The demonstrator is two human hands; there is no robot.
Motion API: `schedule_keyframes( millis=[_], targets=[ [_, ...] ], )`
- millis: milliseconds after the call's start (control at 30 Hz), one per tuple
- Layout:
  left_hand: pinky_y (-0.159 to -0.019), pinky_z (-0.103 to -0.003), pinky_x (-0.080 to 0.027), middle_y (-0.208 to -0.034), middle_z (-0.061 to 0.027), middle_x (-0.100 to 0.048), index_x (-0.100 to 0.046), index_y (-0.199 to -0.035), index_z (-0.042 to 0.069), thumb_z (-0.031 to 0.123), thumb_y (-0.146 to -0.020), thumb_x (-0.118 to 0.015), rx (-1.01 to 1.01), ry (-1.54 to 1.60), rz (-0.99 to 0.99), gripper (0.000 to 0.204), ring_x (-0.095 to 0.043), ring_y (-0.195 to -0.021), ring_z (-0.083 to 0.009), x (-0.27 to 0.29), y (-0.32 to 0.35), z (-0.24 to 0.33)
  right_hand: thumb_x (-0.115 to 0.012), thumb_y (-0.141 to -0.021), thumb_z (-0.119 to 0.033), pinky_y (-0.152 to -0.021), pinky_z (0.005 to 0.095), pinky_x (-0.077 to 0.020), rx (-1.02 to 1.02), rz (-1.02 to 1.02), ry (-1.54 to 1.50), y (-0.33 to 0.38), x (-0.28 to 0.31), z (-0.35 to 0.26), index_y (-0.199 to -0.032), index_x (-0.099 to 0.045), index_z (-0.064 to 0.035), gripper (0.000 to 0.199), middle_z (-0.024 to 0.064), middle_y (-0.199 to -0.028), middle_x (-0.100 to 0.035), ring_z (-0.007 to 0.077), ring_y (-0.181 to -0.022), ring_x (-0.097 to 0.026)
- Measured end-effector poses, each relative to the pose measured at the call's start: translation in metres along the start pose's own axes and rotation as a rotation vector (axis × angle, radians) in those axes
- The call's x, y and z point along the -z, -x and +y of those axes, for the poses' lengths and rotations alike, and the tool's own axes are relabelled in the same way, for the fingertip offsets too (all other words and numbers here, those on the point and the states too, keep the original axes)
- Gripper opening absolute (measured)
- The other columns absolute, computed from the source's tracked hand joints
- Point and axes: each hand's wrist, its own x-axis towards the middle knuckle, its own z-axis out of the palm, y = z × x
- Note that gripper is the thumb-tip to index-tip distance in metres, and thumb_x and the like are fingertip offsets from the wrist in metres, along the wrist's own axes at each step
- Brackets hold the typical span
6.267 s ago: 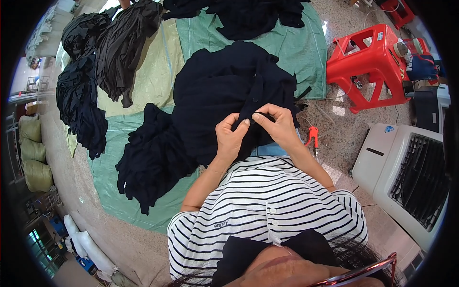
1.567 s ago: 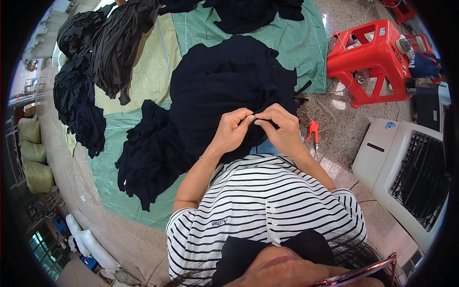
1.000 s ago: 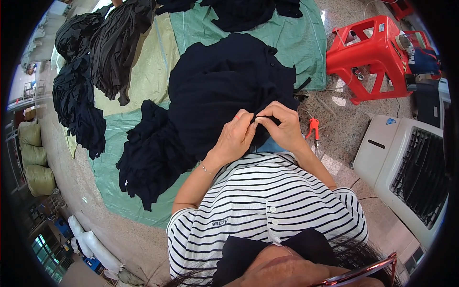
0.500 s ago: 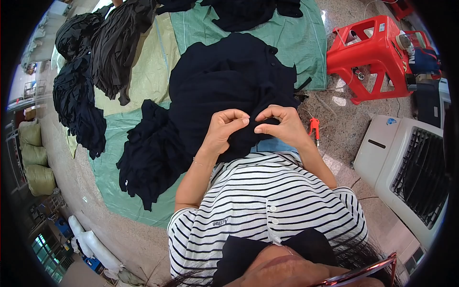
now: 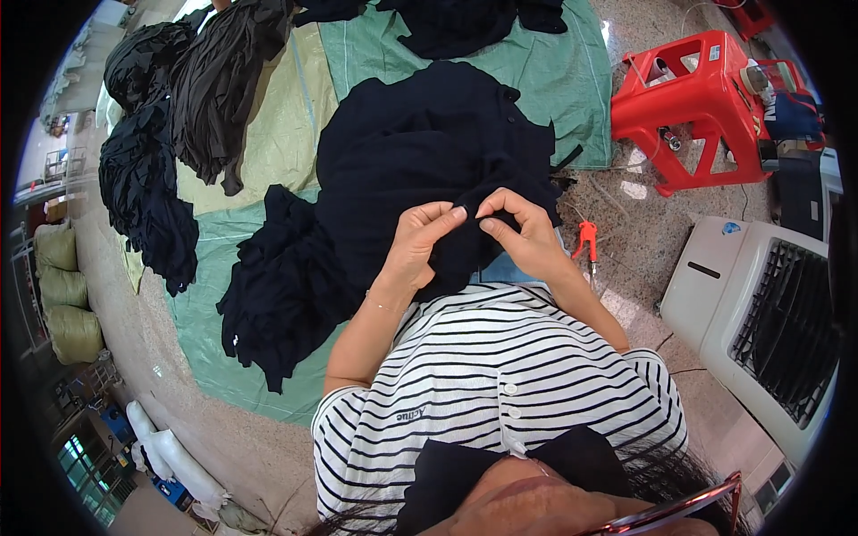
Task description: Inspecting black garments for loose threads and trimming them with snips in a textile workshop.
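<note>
the big dark navy cloth garment (image 5: 429, 170) lies in the middle of the frame, spread over the person's lap and out toward the top of the picture, over a green woven plastic sheet (image 5: 572, 80) on the floor. its near edge sits right under both hands, so neither hand is farther from it than the other. the left hand (image 5: 420, 246) has its fingers curled tight, pinching a bit of the dark cloth at the fingertips. the right hand (image 5: 523, 232) is curled the same way, pinching the cloth just beside the left one. the two sets of fingertips almost touch. a small orange-handled cutter (image 5: 585, 239) lies on the stone floor, near the right hand, on its right side.
</note>
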Motion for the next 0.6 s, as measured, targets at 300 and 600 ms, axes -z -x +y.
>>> schedule_keyframes(
  millis=[300, 600],
  targets=[
    [-0.064, -0.019, -0.046, -0.08, 0.0, -0.069, -0.073, -0.086, -0.001, 0.004, -0.088, -0.073, -0.222, -0.202, 0.282, 0.005, -0.058, -0.071, -0.0033, -0.013, -0.006, 0.001, -0.068, -0.082, 0.004, -0.075, 0.0292, -0.045, 0.162, -0.203, 0.077, 0.009, -0.005, -0.03, -0.092, -0.058, 0.0, 0.015, 0.0087, -0.089, -0.058, 0.0203, -0.082, -0.057],
    [-0.057, -0.018, -0.037, -0.072, 0.0053, -0.062, -0.071, -0.084, -0.001, 0.004, -0.089, -0.07, -0.189, -0.369, -0.003, 0.007, -0.048, -0.064, 0.0003, 0.001, 0.002, 0.004, -0.075, -0.072, 0.01, -0.057, 0.0325, -0.049, 0.412, 0.171, 0.479, 0.007, -0.013, -0.018, -0.091, -0.064, 0.0014, 0.023, 0.0118, -0.082, -0.059, 0.0263, -0.068, -0.061]
  ],
)
